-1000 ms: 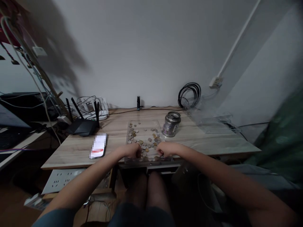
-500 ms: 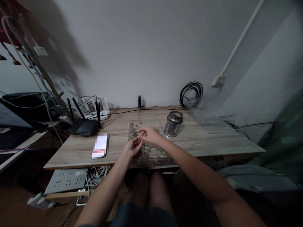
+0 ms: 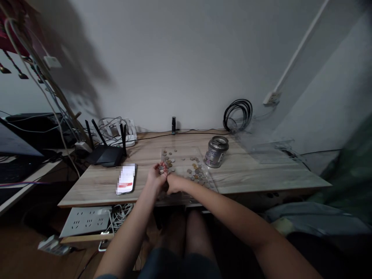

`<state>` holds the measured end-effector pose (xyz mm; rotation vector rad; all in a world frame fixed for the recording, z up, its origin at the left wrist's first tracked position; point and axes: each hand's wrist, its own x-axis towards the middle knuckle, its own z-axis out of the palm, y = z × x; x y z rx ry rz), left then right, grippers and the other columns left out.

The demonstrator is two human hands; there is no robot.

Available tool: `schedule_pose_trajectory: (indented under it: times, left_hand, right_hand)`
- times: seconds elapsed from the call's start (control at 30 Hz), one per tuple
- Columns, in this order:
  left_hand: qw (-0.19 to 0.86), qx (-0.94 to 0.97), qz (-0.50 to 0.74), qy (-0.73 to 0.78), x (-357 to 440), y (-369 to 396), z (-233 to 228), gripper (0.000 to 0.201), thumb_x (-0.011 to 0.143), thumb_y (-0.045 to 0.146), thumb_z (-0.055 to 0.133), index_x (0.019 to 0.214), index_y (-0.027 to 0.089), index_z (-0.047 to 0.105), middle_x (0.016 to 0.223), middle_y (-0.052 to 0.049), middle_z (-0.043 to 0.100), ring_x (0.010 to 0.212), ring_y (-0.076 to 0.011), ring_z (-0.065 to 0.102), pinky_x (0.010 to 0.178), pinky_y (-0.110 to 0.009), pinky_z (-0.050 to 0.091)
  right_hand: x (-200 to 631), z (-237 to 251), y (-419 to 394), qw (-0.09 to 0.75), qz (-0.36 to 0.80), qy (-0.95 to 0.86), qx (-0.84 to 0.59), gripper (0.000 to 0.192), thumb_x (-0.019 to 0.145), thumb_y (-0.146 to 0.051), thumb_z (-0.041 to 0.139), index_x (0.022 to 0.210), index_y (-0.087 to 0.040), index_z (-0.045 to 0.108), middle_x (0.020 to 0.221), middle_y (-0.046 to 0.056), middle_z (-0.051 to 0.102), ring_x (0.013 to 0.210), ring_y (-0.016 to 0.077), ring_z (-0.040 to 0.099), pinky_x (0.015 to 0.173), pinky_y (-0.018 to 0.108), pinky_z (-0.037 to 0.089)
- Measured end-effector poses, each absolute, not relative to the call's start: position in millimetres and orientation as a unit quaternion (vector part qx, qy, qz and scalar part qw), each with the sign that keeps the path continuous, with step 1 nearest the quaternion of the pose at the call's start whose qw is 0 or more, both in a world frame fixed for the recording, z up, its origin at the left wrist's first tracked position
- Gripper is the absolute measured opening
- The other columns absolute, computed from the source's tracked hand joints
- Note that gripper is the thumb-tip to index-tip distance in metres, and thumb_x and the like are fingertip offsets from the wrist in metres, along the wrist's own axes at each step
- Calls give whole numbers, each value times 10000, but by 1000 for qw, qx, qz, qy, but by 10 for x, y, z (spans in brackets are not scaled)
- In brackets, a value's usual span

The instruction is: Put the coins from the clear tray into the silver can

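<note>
The left hand (image 3: 155, 177) is cupped palm up at the near edge of the desk (image 3: 255, 174), with a few coins (image 3: 162, 167) resting on its fingertips. The right hand (image 3: 173, 183) is curled and pressed against its heel, apparently bracing it or feeding coins in; what its fingers pinch cannot be made out. Most of the loose coins (image 3: 195, 172) lie spread on a clear sheet (image 3: 209, 179) just beyond the hands, likely so they stay together. A can (image 3: 216, 152) stands near that sheet's far right corner, a phone (image 3: 126, 179) lies to the left, and a router (image 3: 106, 155) sits farther back. Half a second ago the right hand was reaching over the coin pile; it has since pulled back to meet the left.
</note>
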<state>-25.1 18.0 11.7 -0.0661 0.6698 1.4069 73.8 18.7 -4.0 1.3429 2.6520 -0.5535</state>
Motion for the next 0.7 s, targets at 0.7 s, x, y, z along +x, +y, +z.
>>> schedule_pose_trajectory:
  times: [0.7]
  left_hand:
    - [708, -9, 632, 315, -319, 67, 39, 160, 731, 57, 393, 711, 124, 537, 613, -33, 508, 514, -95, 522, 447, -188, 450]
  right_hand:
    - [886, 47, 262, 208, -234, 902, 297, 245, 634, -95, 503, 816, -118, 665, 715, 23, 648, 554, 93, 533, 525, 183, 382]
